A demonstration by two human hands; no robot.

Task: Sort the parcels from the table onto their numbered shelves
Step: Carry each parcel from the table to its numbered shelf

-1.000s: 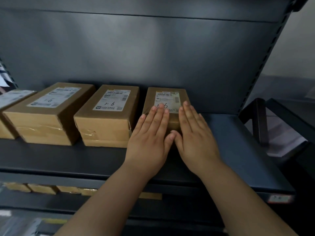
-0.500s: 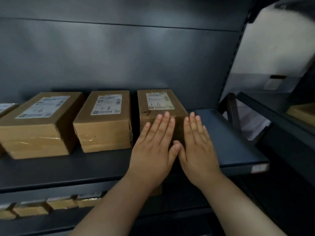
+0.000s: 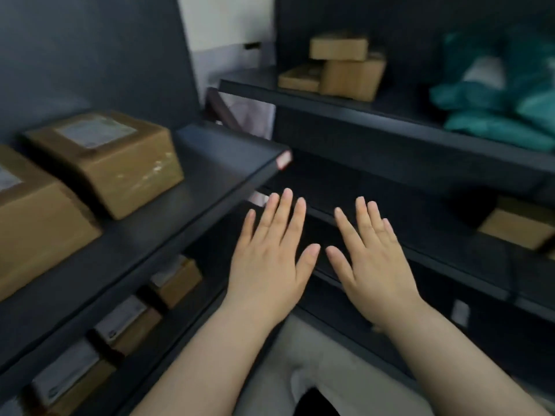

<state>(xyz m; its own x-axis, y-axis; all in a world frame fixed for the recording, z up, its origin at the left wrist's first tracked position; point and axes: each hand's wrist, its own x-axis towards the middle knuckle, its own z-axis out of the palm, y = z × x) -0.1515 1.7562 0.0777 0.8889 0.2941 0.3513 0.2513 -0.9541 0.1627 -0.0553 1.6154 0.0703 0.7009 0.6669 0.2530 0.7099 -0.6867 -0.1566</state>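
Both hands' grip released, left hand (image 3: pixel 267 262) and right hand (image 3: pixel 375 262) empty beside parcel-laden shelf (image 3: pixel 192 202).

The parcels (image 3: pixel 105 163) are plain brown cardboard with white labels, on a dark grey shelf (image 3: pixel 210 163). Teal bags (image 3: pixel 495 94) lie on the neighbouring dark shelf, beside more brown boxes (image 3: pixel 345 67).

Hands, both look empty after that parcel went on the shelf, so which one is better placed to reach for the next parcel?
Neither clearly. The left hand and right hand hover open, side by side, touching nothing, and no table shows here. The left is nearer the brown parcel just shelved.
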